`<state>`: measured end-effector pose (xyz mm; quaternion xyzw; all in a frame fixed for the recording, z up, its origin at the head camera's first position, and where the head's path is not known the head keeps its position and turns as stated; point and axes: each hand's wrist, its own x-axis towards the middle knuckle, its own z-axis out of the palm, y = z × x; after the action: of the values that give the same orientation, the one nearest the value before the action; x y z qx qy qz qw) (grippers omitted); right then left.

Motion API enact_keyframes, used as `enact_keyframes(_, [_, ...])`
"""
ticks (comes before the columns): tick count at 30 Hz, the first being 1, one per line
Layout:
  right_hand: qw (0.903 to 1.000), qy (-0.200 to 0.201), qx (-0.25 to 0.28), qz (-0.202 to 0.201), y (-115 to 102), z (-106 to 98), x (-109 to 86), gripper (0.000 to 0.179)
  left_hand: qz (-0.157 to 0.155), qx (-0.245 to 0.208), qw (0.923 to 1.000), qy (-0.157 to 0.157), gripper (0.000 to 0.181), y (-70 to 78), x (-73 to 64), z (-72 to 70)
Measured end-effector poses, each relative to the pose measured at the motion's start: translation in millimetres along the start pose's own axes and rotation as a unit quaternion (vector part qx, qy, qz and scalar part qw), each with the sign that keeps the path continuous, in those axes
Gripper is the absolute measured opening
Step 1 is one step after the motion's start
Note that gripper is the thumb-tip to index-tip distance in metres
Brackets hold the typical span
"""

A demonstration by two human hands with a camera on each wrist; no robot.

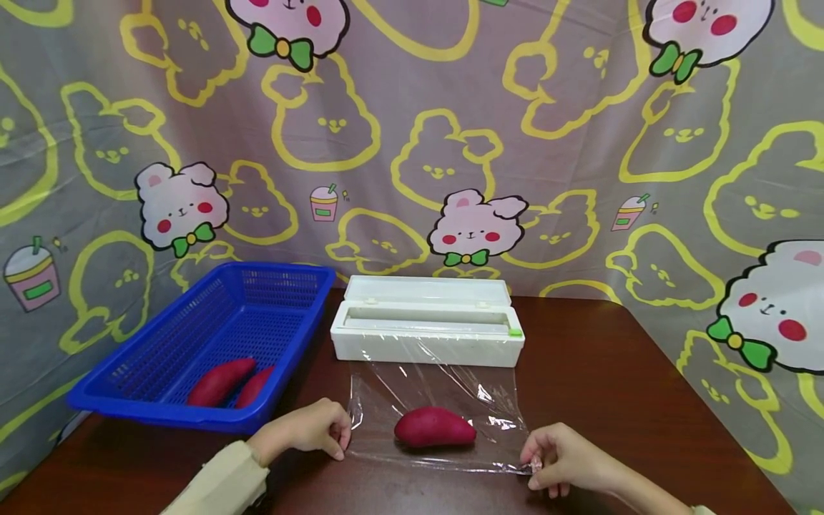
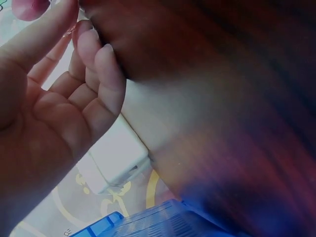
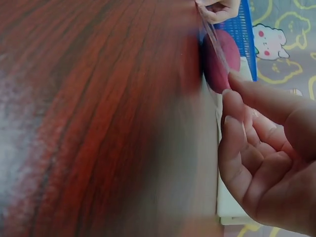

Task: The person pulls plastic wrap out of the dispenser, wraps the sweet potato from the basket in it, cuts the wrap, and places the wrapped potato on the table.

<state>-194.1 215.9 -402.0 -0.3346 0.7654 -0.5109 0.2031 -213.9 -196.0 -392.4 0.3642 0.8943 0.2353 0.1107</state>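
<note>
A sheet of clear cling film (image 1: 444,390) runs from the white dispenser box (image 1: 428,350) toward the front of the table. On the film lies a red-purple sweet potato (image 1: 435,428), also seen in the right wrist view as a sweet potato (image 3: 224,54). My left hand (image 1: 320,429) pinches the film's near left corner between thumb and fingers. At the near right corner, my right hand (image 1: 563,461) pinches bunched film. Both hands are low over the table, with the sweet potato between them, touched by neither.
A blue plastic basket (image 1: 290,343) stands at the left, with two more sweet potatoes (image 1: 222,383) in its near end. The dispenser's lid (image 1: 428,291) is raised at the back, and a green slider (image 1: 515,332) sits on its right end. A patterned cloth (image 1: 566,164) hangs behind the table.
</note>
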Motion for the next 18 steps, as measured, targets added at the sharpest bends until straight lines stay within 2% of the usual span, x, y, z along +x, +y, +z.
enact_keyframes(6, [0.9967,0.033,-0.06,0.045,-7.3,0.5,5.7,0.02,0.011,0.008,0.9998,0.012,0.017,-2.4,-0.6,0.6])
enact_keyframes(10, [0.9929,0.055,-0.093,0.05,-14.0,-2.0,7.9,0.023,0.037,0.01,0.9988,0.031,0.016,-3.6,-2.4,-0.2])
enact_keyframes(15, [0.9894,0.092,-0.109,0.025,-16.0,-5.7,9.7,0.017,0.089,0.012,0.993,0.077,0.015,-5.9,-2.4,-1.1])
enact_keyframes(18, [0.9809,0.123,-0.147,-0.033,-12.4,-6.3,10.1,0.014,0.119,0.019,0.9891,0.085,0.014,-7.1,-2.3,-1.2])
